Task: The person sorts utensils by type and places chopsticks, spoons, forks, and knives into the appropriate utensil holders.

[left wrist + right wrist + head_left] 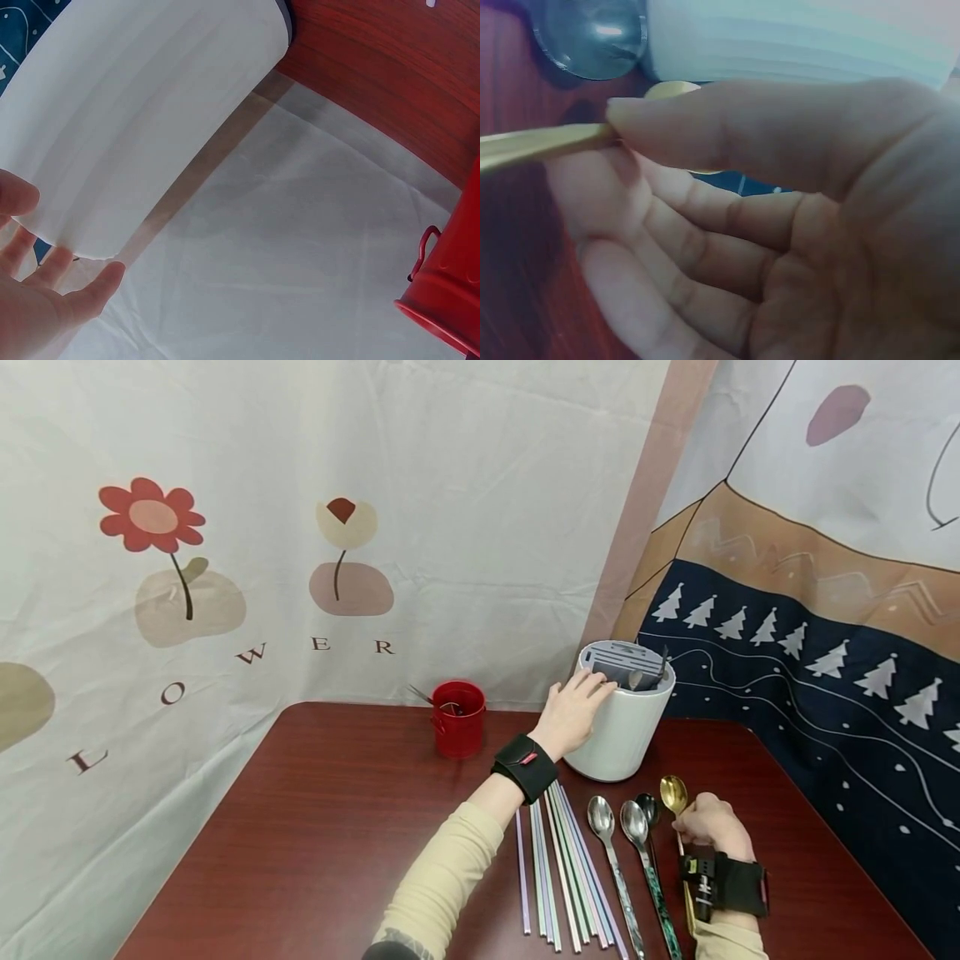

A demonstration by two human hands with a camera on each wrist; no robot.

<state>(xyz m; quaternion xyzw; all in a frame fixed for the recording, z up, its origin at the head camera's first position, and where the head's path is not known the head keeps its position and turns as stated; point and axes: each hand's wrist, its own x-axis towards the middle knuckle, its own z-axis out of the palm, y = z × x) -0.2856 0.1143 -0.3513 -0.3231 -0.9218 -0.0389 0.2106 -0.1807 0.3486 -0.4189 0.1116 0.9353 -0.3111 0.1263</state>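
Note:
My right hand (pixel 708 823) pinches the handle of a gold spoon (pixel 673 793) between thumb and forefinger; in the right wrist view the gold handle (pixel 547 145) juts out left of the thumb. My left hand (pixel 573 714) is at the rim of a white utensil holder (pixel 618 739), fingers over the edge and thumb by the outer wall in the left wrist view. The holder has a grey divided insert (pixel 618 660) with some utensils in it. Left of the gold spoon lie two silver spoons (pixel 601 814) and a dark spoon (pixel 647 808).
Several pastel metal straws (pixel 562 868) lie side by side on the reddish-brown table (pixel 300 860), partly under my left forearm. A red cup (pixel 459 727) with utensils inside stands at the back edge. Printed cloth (pixel 465 527) hangs behind the table.

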